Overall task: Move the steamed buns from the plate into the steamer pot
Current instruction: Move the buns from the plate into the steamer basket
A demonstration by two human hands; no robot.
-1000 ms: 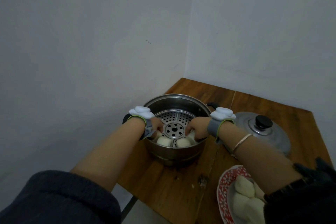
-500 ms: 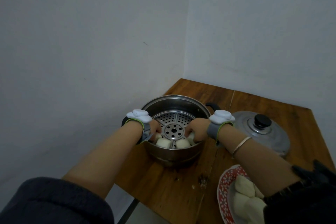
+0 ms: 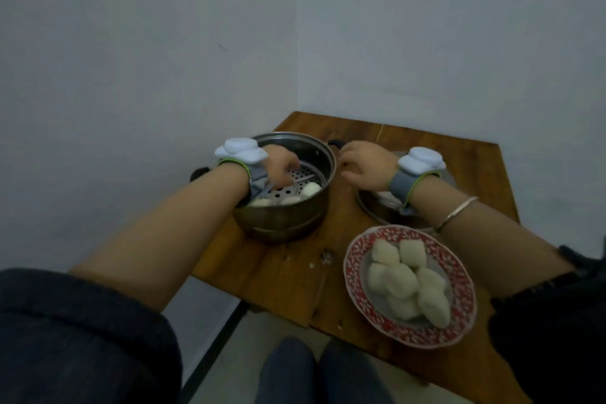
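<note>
A steel steamer pot [image 3: 285, 216] with a perforated tray stands at the table's left edge. Three white buns lie on its tray, one at the right [image 3: 311, 188], two near the front wall [image 3: 262, 202]. My left hand [image 3: 278, 170] is inside the pot over the tray, fingers bent downward; I cannot see anything in it. My right hand [image 3: 367, 166] hovers outside the pot's right rim, empty with fingers loosely apart. A red patterned plate [image 3: 357, 269] near the front holds several white buns [image 3: 403, 279].
The pot lid [image 3: 383, 210] lies behind the plate, mostly hidden by my right wrist. The wooden table [image 3: 272, 275] sits in a wall corner; its left and front edges are close. Crumbs lie between pot and plate. My knees show below.
My right hand has come out of the pot and now hovers to its right. My left hand stays inside. The view has tilted down, showing the whole plate.
</note>
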